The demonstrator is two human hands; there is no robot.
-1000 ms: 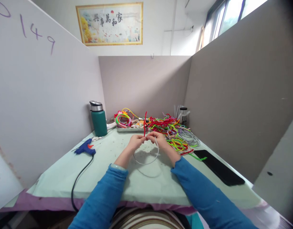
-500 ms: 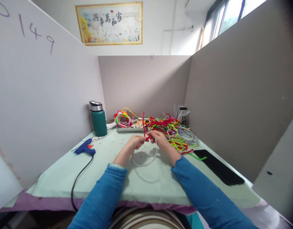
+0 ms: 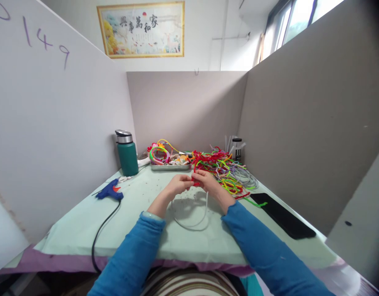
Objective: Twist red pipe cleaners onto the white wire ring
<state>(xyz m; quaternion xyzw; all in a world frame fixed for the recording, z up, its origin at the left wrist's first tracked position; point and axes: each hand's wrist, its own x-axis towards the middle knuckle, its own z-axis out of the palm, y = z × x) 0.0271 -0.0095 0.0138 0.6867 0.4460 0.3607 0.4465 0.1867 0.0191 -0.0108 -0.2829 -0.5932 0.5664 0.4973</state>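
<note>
Close together above the middle of the table, both my hands pinch a red pipe cleaner. My left hand has its fingers closed at the left side of the red piece. My right hand is closed on it from the right, and a short red end sticks up above the fingertips. From between the hands a thin white-grey hoop hangs down in a loop over the table. Where the red piece meets the hoop is hidden by my fingers.
Behind my right hand lies a tangled heap of coloured pipe cleaners. A metal tray holds small parts and bright hoops. To the left are a green bottle and a blue glue gun with a cord. A black phone-like slab lies right.
The upright red end has leaned right and shows shorter above my fingers. My hands have shifted slightly right, and the hoop hangs lower with its loop turned.
</note>
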